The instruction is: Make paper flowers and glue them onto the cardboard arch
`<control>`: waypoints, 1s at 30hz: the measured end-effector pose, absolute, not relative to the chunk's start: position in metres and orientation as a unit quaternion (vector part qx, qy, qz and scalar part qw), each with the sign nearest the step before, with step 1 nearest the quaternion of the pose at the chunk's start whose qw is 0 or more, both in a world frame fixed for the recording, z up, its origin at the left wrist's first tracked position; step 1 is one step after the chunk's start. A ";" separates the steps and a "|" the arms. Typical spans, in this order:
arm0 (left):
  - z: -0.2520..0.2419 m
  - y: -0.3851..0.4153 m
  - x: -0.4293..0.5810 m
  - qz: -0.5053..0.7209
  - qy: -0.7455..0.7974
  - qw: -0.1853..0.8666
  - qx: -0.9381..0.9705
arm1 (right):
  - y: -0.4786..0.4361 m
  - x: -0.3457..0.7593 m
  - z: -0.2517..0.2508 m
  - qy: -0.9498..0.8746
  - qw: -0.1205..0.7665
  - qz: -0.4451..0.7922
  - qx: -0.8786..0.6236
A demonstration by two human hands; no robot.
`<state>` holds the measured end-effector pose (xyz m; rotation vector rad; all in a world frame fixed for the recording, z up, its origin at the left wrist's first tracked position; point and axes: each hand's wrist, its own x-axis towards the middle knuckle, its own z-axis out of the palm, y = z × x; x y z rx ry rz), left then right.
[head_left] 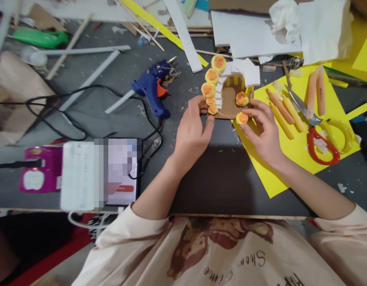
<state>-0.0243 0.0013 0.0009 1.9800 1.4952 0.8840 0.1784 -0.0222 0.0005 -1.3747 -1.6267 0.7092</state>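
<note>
A small cardboard model (pixel 229 105) lies in front of me, with white paper pieces and a row of yellow discs with orange centres (pixel 208 90) along its left side. My left hand (pixel 193 129) grips the model's lower left edge, its thumb and fingers around the lowest discs. Between the thumb and fingers of my right hand (pixel 265 133) is a yellow disc with an orange centre (pixel 242 118), at the model's lower right corner. Another such disc (pixel 242 99) sits just above it, near the right fingertips.
A blue glue gun (pixel 155 85) lies left of the model, its black cable looping leftward. On yellow paper (pixel 268 178) at right are red-handled scissors (pixel 312 131) and several orange and yellow sticks (pixel 286 111). A phone (pixel 122 171) lies at left. White paper (pixel 245 33) and scraps fill the back.
</note>
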 end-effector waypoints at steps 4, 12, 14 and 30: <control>0.027 -0.004 -0.025 0.271 0.602 0.254 0.707 | -0.032 0.179 0.005 -0.661 0.413 0.296 -0.553; 0.085 -0.006 -0.057 0.089 0.750 0.143 0.640 | -0.052 0.195 0.021 -0.712 0.373 0.302 -0.513; 0.082 -0.005 -0.068 0.104 0.783 0.070 0.609 | -0.055 0.202 0.022 -0.760 0.340 0.264 -0.487; 0.054 -0.024 -0.014 0.180 0.509 0.299 0.787 | -0.022 0.253 0.045 -0.792 0.202 0.062 -0.573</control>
